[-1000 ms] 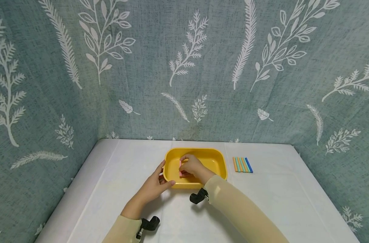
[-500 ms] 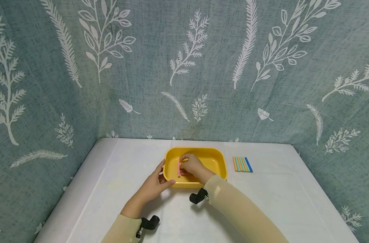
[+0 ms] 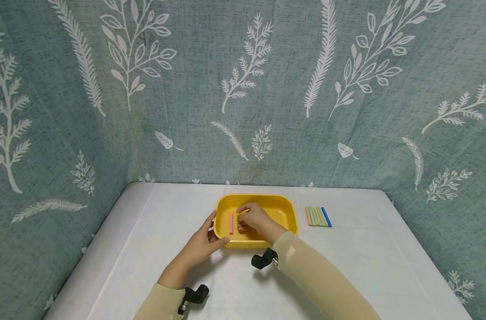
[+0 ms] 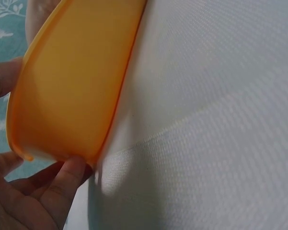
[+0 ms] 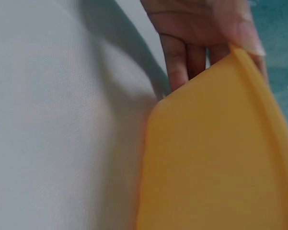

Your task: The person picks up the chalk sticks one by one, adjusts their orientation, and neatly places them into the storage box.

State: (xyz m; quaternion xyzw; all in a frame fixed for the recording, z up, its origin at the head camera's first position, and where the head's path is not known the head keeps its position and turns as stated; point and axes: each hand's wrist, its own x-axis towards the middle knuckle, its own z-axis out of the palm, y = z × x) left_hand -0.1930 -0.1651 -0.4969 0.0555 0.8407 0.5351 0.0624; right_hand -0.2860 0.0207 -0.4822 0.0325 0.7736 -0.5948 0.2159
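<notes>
left hand (image 3: 199, 246): i'm gripping the yellow tray (image 3: 248, 244)
right hand (image 3: 255, 218): hides its own fingertips, can't tell if gripping
pink stick (image 3: 231, 223): in tray, just left of that
coloured sticks (image 3: 318, 217): right of tray

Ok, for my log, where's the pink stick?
In the head view, the pink stick is in the tray, near its left end, beside the right hand.
</notes>
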